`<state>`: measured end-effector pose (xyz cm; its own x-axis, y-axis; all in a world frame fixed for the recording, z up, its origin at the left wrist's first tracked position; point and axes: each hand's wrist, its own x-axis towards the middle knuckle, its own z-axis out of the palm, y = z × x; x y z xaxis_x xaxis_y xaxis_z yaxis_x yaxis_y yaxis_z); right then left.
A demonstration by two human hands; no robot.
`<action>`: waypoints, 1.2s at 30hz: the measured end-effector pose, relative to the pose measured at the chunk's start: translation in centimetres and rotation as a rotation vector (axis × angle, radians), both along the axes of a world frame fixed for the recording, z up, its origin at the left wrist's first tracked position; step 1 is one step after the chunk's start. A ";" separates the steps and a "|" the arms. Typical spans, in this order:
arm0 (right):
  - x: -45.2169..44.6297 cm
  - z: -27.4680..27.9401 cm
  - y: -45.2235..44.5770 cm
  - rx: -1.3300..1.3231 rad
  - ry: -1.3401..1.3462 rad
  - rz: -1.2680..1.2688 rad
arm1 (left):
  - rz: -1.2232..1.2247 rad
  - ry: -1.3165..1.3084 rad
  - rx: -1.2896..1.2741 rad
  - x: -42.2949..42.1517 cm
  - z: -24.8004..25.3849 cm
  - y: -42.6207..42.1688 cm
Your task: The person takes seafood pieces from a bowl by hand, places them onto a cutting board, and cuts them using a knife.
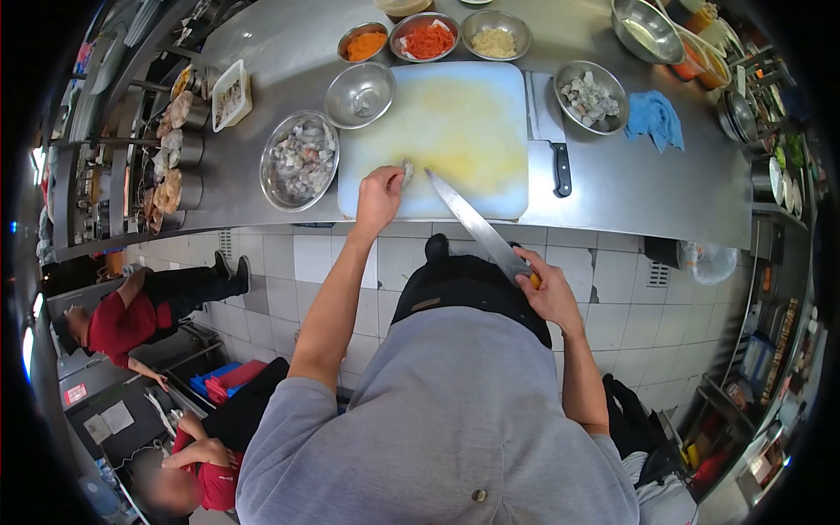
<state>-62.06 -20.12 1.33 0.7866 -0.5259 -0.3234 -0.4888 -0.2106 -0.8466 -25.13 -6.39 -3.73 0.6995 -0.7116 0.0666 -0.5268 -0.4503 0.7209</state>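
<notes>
My left hand [381, 197] is closed on a small greyish raw shrimp [408, 172], held at the lower edge of a white cutting board [437, 105] with yellow stains. My right hand [549, 290] grips the yellow handle of a long knife [477, 227]. Its blade slants up and left, tip over the board near the shrimp. Left of the board, a metal bowl of raw shrimp [302, 162] sits close to my left hand. Right of the board, another metal bowl [615, 117] holds greyish shrimp. A cleaver [549, 118] with a black handle lies along the board's right side.
Bowls of orange food [366, 45], red shreds [426, 40] and chopped pale food [495, 42] line the board's far edge. A steel bowl [360, 94] overlaps its left edge. A blue cloth [654, 120] lies right. People in red shirts [122, 324] are behind me, left.
</notes>
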 end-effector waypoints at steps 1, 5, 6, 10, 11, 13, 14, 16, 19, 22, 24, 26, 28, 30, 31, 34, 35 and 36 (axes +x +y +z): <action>0.0 0.0 0.0 0.005 0.012 0.001 | -0.011 -0.025 -0.006 0.2 -0.3 0.1; 0.1 0.5 0.0 0.044 0.074 0.002 | -0.015 -0.036 -0.013 0.6 -1.0 0.1; 0.1 0.5 0.1 0.043 0.060 -0.004 | 0.038 0.016 -0.032 0.5 -0.9 0.1; 0.0 0.7 0.4 0.038 0.044 -0.022 | 0.181 0.165 -0.014 -0.2 -0.7 -0.2; 0.0 0.8 0.4 0.037 0.050 -0.022 | 0.202 0.185 0.015 -0.3 -0.6 -0.3; 0.3 1.5 0.6 0.034 0.061 -0.041 | 0.166 0.070 0.032 -0.1 -1.9 -1.0; 0.4 1.7 0.5 0.029 0.067 -0.047 | 0.152 0.014 0.038 -0.2 -2.7 -1.3; 0.1 0.7 0.5 -0.014 0.051 -0.065 | 0.075 -0.074 0.156 -1.4 -0.6 -2.3; 0.3 0.2 0.8 -0.111 -0.003 -0.106 | 0.003 -0.070 0.149 -1.2 0.2 -1.8; 1.2 0.9 0.8 -0.260 -0.002 -0.101 | 0.019 -0.004 0.023 -0.7 0.0 -0.1; 2.1 1.3 0.9 -0.376 -0.018 -0.074 | 0.043 0.018 -0.036 -0.5 -0.4 0.7; 3.1 1.7 0.7 -0.496 -0.075 -0.033 | 0.065 0.023 -0.061 -0.4 -1.0 1.1; 4.0 1.9 0.3 -0.528 -0.066 0.014 | 0.092 0.019 -0.068 -0.3 -1.1 0.9; 4.7 2.2 -0.2 -0.562 -0.060 0.049 | 0.139 0.061 -0.076 -0.1 -0.7 0.9; 5.0 2.5 -0.3 -0.576 -0.058 0.060 | 0.170 0.107 -0.076 0.0 -0.3 1.1; 5.6 3.0 -0.7 -0.599 -0.087 0.075 | 0.246 0.206 -0.143 0.4 1.1 1.8; 5.8 3.0 -0.7 -0.601 -0.103 0.076 | 0.267 0.233 -0.175 0.6 1.5 2.2; 5.9 3.0 -0.8 -0.594 -0.095 0.085 | 0.270 0.230 -0.175 0.8 1.6 2.5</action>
